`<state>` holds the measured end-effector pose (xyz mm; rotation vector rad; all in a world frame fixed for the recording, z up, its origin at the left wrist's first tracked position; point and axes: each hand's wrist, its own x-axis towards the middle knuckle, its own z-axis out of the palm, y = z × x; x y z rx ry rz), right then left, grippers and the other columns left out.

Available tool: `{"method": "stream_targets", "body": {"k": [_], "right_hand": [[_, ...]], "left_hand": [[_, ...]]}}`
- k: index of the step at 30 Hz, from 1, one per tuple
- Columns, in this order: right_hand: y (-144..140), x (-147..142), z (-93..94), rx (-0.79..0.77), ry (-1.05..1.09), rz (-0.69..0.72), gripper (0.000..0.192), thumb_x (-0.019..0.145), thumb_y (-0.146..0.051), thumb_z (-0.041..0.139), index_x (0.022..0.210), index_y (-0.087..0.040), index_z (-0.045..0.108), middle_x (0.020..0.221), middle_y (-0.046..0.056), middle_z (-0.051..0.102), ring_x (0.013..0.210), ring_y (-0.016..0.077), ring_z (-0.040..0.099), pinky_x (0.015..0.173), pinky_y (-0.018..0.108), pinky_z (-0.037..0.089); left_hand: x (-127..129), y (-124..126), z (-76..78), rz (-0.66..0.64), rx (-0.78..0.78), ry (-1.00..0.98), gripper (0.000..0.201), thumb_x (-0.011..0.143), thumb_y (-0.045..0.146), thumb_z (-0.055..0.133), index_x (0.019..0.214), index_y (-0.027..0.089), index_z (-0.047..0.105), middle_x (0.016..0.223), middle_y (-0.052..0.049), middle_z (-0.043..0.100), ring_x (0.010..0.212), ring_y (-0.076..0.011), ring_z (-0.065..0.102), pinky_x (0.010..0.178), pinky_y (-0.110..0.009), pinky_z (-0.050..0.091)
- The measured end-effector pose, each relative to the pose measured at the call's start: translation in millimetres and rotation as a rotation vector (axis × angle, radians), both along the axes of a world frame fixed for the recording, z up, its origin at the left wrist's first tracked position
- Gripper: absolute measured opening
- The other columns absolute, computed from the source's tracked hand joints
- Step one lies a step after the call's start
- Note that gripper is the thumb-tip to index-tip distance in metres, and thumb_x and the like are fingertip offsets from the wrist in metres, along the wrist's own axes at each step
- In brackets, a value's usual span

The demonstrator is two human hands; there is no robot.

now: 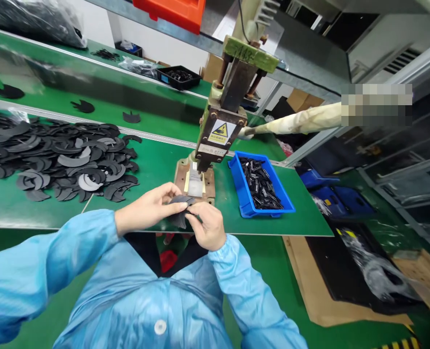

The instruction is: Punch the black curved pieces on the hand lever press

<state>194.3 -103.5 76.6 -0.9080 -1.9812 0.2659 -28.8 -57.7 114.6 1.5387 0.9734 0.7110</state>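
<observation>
Close above the bench's front edge, my left hand (160,206) grips a dark grey curved plastic piece (178,218), thumb on top. My right hand (207,223) is closed at the same piece's right side, its fingers pinching near the edge; whether a second small part sits between them is hidden. Just beyond the hands stands a hand press (218,131) with a metal fixture (196,185) at its base. A large heap of similar curved grey pieces (72,160) lies on the bench to the left.
Right of the press, a blue bin (289,207) holds many small black parts. The press's wrapped lever (302,118) sticks out to the right. A few dark pieces (82,106) lie on the green strip behind. A black tray (178,85) stands farther back; an orange bin (178,12) is overhead.
</observation>
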Motion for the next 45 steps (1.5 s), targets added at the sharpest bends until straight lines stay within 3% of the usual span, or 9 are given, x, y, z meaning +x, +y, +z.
{"method": "stream_targets", "body": {"k": [3, 5, 12, 17, 22, 27, 36, 41, 45], "right_hand": [[3, 2, -3.2, 0.000, 0.010, -0.027, 0.013, 0.097, -0.020, 0.063, 0.108, -0.022, 0.068, 0.098, 0.008, 0.078, 0.091, 0.0186, 0.073, 0.083, 0.036, 0.061], [5, 4, -3.8, -0.001, 0.014, -0.034, 0.013, 0.097, -0.020, 0.063, 0.109, -0.022, 0.068, 0.099, 0.007, 0.078, 0.092, 0.0185, 0.073, 0.085, 0.036, 0.061], [3, 8, -6.1, -0.041, 0.003, -0.009, 0.009, 0.096, -0.021, 0.062, 0.100, -0.023, 0.069, 0.095, 0.007, 0.076, 0.089, 0.0195, 0.071, 0.082, 0.038, 0.060], [-3, 11, -8.3, -0.071, 0.112, -0.051, 0.010, 0.096, -0.022, 0.064, 0.104, -0.024, 0.069, 0.097, 0.006, 0.077, 0.090, 0.0184, 0.072, 0.083, 0.037, 0.060], [-4, 8, -13.5, -0.153, 0.187, -0.041, 0.007, 0.096, -0.024, 0.067, 0.102, -0.023, 0.070, 0.099, 0.005, 0.078, 0.092, 0.0165, 0.074, 0.085, 0.034, 0.061], [-4, 13, -23.6, -0.275, 0.233, -0.080, 0.027, 0.097, -0.027, 0.067, 0.124, -0.024, 0.067, 0.111, 0.007, 0.076, 0.104, 0.0182, 0.074, 0.095, 0.036, 0.062], [-42, 55, -45.2, -0.362, 0.350, -0.236, 0.016, 0.100, -0.023, 0.060, 0.113, -0.026, 0.069, 0.103, 0.007, 0.072, 0.094, 0.0196, 0.073, 0.085, 0.037, 0.065], [-60, 65, -48.8, -0.422, 0.337, -0.313, 0.016, 0.098, -0.030, 0.061, 0.111, -0.030, 0.071, 0.103, 0.008, 0.074, 0.092, 0.0243, 0.076, 0.083, 0.042, 0.068], [-67, 75, -38.4, -0.402, 0.278, -0.355, 0.014, 0.098, -0.032, 0.061, 0.107, -0.030, 0.072, 0.099, 0.007, 0.075, 0.091, 0.0248, 0.076, 0.081, 0.042, 0.067]], "left_hand": [[2, -4, 4.7, 0.224, 0.405, 0.169, 0.039, 0.087, 0.053, 0.077, 0.107, 0.022, 0.065, 0.106, -0.005, 0.062, 0.083, -0.0182, 0.060, 0.071, -0.032, 0.050], [4, -6, 5.0, 0.193, 0.503, 0.266, 0.032, 0.092, 0.052, 0.073, 0.097, 0.022, 0.066, 0.099, -0.004, 0.061, 0.081, -0.0183, 0.058, 0.071, -0.032, 0.048], [21, -10, 8.3, 0.002, 0.385, 0.247, 0.045, 0.099, 0.048, 0.061, 0.066, 0.021, 0.047, 0.071, 0.001, 0.048, 0.066, -0.0151, 0.045, 0.062, -0.030, 0.035], [24, 0, -7.0, -0.028, 0.000, -0.011, 0.042, 0.092, 0.054, 0.072, 0.077, 0.022, 0.049, 0.070, 0.005, 0.045, 0.064, -0.0122, 0.042, 0.059, -0.025, 0.035], [21, 0, -16.1, -0.108, -0.250, -0.181, 0.044, 0.088, 0.057, 0.078, 0.100, 0.018, 0.062, 0.087, 0.000, 0.063, 0.074, -0.0127, 0.055, 0.067, -0.025, 0.048], [6, 12, -17.9, -0.055, -0.244, -0.119, 0.044, 0.090, 0.058, 0.077, 0.094, 0.015, 0.068, 0.075, 0.002, 0.059, 0.059, -0.0085, 0.049, 0.049, -0.019, 0.040], [-22, 140, -47.4, 0.541, -0.430, -0.063, 0.026, 0.086, 0.025, 0.085, 0.086, 0.014, 0.063, 0.070, -0.005, 0.068, 0.054, -0.0121, 0.063, 0.050, -0.022, 0.056], [11, 226, -37.8, 0.627, -0.388, -0.151, 0.019, 0.093, 0.023, 0.078, 0.097, 0.011, 0.065, 0.072, -0.006, 0.068, 0.056, -0.0118, 0.066, 0.056, -0.022, 0.059], [42, 251, -41.6, 0.643, -0.373, -0.235, 0.016, 0.101, 0.028, 0.067, 0.105, 0.012, 0.064, 0.080, -0.007, 0.071, 0.067, -0.0142, 0.072, 0.068, -0.024, 0.063]]}}
